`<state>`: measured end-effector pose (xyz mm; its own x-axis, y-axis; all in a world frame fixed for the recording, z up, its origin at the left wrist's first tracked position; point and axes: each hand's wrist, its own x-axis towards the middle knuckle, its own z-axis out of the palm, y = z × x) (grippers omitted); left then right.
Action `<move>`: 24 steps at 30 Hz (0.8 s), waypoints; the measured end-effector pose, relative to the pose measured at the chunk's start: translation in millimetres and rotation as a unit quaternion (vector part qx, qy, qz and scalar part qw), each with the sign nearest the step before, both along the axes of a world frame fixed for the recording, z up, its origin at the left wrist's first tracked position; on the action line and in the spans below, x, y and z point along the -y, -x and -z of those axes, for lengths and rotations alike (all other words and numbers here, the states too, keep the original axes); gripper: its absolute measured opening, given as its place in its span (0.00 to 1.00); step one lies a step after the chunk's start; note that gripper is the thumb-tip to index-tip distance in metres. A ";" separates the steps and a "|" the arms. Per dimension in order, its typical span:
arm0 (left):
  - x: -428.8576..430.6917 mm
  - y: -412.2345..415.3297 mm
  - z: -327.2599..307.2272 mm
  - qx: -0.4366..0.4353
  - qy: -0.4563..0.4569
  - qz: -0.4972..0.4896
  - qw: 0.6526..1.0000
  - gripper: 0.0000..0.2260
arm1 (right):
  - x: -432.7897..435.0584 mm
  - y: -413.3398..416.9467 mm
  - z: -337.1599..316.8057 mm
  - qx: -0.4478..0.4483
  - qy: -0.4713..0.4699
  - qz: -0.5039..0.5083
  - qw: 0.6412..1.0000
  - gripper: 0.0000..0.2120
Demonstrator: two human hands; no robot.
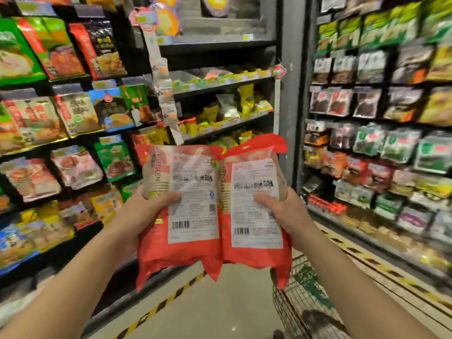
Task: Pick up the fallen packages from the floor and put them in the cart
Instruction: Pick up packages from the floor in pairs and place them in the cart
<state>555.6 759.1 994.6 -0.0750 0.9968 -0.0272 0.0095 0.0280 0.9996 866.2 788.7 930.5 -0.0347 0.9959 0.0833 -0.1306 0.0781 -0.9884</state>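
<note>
Both packages up off the floor and held side by side at chest height, edges touching down the middle. Left hand (137, 216) wrapped around the left package (181, 204), thumb pressed flat across its white label, fingers hidden behind. Right hand (286, 214) clamped the same way on the right package (254, 206), thumb on the label, palm against the outer edge. Red bags, both, backs facing the camera: white printed panels, barcodes near the bottom, small square codes beside the thumbs, stacked pale contents showing through a clear strip on the left side of each. Upright, tops slightly crumpled, bottom corners hanging loose below the hands. Down at lower right, the wire cart (291, 311), under and behind the right forearm, something green lying inside, a dark shape deeper in that cannot be made out. Packages above the cart's near corner, not in it. Pale floor (220, 302) below with a yellow-and-black striped line (161, 307) running along the base of the left shelves (73, 118). Snack bags crowding those shelves, more rows of packets on the right shelves (379, 106), all heavily blurred.
</note>
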 end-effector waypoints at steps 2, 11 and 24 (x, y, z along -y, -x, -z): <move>-33.9 -29.4 5.8 -0.001 0.001 0.048 0.999 0.28 | -2.5 -30.5 5.1 0.007 0.000 0.038 0.999 0.16; -151.6 -159.2 37.7 -0.015 0.002 0.286 0.958 0.28 | 27.1 -119.0 30.5 0.016 0.021 0.252 0.967 0.12; -156.3 -376.2 142.5 -0.092 0.096 0.499 0.856 0.19 | 133.6 -229.9 135.4 -0.022 0.132 0.502 0.854 0.37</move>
